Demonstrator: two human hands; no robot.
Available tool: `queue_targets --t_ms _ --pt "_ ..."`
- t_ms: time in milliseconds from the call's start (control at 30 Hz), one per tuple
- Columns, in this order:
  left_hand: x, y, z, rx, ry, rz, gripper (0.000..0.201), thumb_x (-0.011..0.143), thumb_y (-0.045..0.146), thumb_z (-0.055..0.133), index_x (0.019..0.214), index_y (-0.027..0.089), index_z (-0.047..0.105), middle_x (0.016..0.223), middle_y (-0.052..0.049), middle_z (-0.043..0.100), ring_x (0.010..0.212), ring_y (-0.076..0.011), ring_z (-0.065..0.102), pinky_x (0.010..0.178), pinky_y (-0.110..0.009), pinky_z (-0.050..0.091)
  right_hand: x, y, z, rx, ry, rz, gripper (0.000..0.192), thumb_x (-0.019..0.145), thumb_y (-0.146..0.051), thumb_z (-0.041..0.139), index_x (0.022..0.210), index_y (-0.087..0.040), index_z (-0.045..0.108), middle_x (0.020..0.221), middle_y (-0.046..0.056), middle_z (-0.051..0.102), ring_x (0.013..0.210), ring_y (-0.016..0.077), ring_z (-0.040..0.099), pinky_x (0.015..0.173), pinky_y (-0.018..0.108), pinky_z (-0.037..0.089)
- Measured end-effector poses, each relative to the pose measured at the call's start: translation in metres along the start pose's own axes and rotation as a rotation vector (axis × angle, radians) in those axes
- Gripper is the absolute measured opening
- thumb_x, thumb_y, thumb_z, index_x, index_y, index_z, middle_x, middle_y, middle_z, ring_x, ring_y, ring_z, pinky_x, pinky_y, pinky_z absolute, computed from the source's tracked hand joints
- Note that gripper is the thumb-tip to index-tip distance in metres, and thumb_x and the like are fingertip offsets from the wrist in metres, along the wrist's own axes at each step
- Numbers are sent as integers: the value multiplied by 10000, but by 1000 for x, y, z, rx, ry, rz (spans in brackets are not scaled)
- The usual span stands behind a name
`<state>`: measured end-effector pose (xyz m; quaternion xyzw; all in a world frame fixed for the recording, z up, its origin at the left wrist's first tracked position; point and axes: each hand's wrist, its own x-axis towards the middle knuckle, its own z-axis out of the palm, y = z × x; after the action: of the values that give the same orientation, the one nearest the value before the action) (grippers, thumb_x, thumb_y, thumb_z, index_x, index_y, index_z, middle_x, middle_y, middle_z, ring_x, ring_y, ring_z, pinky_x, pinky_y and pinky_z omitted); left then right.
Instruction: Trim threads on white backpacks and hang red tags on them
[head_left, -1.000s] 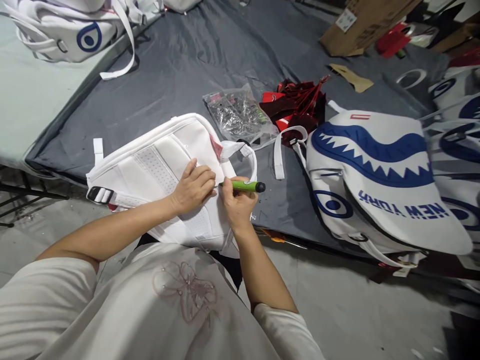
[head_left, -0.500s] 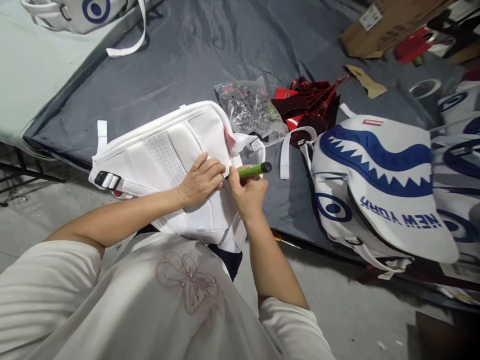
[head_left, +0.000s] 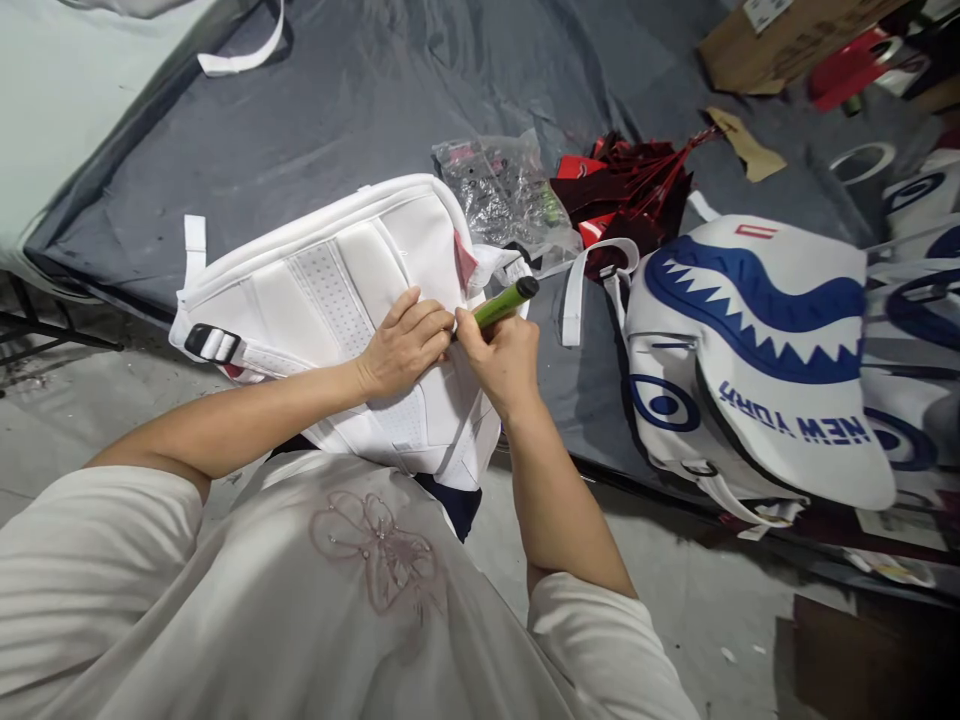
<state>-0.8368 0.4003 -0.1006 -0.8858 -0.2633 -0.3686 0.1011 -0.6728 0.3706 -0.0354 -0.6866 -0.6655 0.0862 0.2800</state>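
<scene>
A white backpack [head_left: 292,300] lies with its padded back panel up, partly over the table's edge against my body. My left hand [head_left: 409,345] rests palm down on the panel, fingers extended side by side and thumb hidden. Right beside its fingertips, my right hand [head_left: 501,360] is closed around a slim green-handled tool [head_left: 504,302] with a black end. The working tip points down to the bag between both hands and is covered by my fingers, so its kind does not show. A small red patch [head_left: 464,262] shows near the bag's top loop.
On the dark cloth-covered table [head_left: 360,90] lie a clear plastic bag [head_left: 499,190] and a heap of red tags [head_left: 634,190]. At right sits a white-and-blue shark-mouth backpack [head_left: 757,350], with more bags beyond. A cardboard box [head_left: 780,45] and a tape roll [head_left: 862,163] are farther back.
The green tool's black end has tilted up and slightly left as my right hand turned. My left hand stays on the panel. The whole view has shifted slightly.
</scene>
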Motion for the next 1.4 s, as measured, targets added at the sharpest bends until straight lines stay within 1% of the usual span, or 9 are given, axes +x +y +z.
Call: queue_targets --t_ms 67,167,400,667,833,933,1033,1133,1400 --pt "0 0 0 16 21 0 275 1018 351 406 1009 171 614 1120 -61 654 1215 -178 528 1289 -419 148 2 -1 1 -25 -7 -21 389 919 -504 481 675 -204 527 564 15 538 529 158 508 557 287 328" --pt "0 1 1 26 -41 -16 298 1023 364 381 1026 177 613 1126 -60 646 1225 -180 528 1284 -428 178 5 -1 1 -87 26 -28 380 918 -520 478 702 -210 513 574 18 531 555 171 513 569 289 333" --pt "-2 0 5 -81 -146 -80 314 1026 385 368 1037 179 606 1158 -73 631 1264 -194 504 1280 -465 200 8 1 -2 -140 -20 -53 362 914 -522 475 712 -222 487 561 11 514 545 177 505 565 298 337" --pt "-1 0 2 -73 -147 -76 322 1030 374 335 1037 184 594 1168 -71 618 1263 -184 490 1284 -447 185 3 2 -1 -122 -46 -43 353 914 -502 475 698 -223 491 544 5 500 538 178 505 576 303 356" --pt "1 1 1 -60 -218 -88 351 1042 393 288 1024 208 585 1178 -52 612 1263 -175 496 1279 -452 193 -1 3 -3 -25 -44 -31 366 932 -488 444 701 -213 515 598 28 563 567 172 543 602 301 391" --pt "1 1 1 -45 -152 -66 397 1049 434 262 994 200 577 1156 -63 612 1250 -180 493 1281 -442 182 -4 8 -4 -7 -28 -1 371 899 -506 496 675 -211 518 562 17 546 551 171 544 593 298 398" --pt "1 1 2 -56 -117 -50 427 1047 473 260 975 191 572 1125 -67 619 1241 -185 492 1280 -446 178 -9 14 -4 182 21 94 403 925 -533 469 693 -208 529 542 -1 534 514 158 541 558 285 418" --pt "0 1 2 -88 -177 -74 434 1046 478 260 984 186 574 1138 -70 620 1255 -197 491 1272 -477 193 -14 16 -1 333 74 139 420 943 -565 446 757 -204 551 545 -13 545 491 149 539 535 277 442" --pt "0 0 2 -169 -189 -99 427 1043 474 274 998 177 578 1150 -92 634 1254 -212 494 1272 -485 182 -20 8 3 220 96 46 369 930 -513 488 791 -186 591 628 30 641 554 164 612 600 285 471"
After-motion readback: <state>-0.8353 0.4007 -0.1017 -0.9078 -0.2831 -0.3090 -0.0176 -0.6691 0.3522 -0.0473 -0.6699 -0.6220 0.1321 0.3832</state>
